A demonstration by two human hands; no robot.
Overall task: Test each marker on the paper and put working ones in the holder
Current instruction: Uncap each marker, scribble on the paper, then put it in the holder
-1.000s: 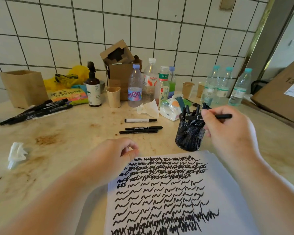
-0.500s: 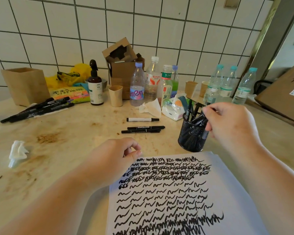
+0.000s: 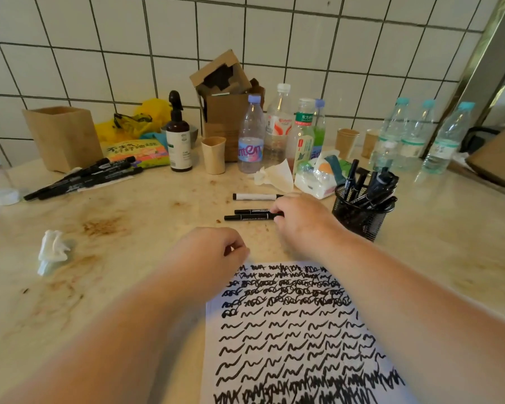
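A white paper point(image 3: 298, 339) covered in black scribbles lies in front of me. My left hand point(image 3: 207, 255) rests curled at its top left corner, holding nothing. Behind the paper lie two black markers point(image 3: 248, 217) side by side and a white-barrelled marker point(image 3: 254, 196) beyond them. My right hand point(image 3: 301, 217) reaches over to their right ends, its fingertips pinching the tip of the nearer black marker, which still lies flat on the counter. A black mesh holder point(image 3: 359, 220) with several markers point(image 3: 373, 188) stands just right of that hand.
A pile of black markers point(image 3: 85, 179) lies at the back left beside a wooden box point(image 3: 64, 138). Bottles point(image 3: 251, 141), paper cups, a tissue pack point(image 3: 318, 179) and a cardboard box line the tiled wall. A crumpled tissue point(image 3: 53, 252) sits at the left.
My right hand has left the holder, where it put a marker in, and has moved left and down onto the ends of the black markers. The left hand stayed at the paper's corner.
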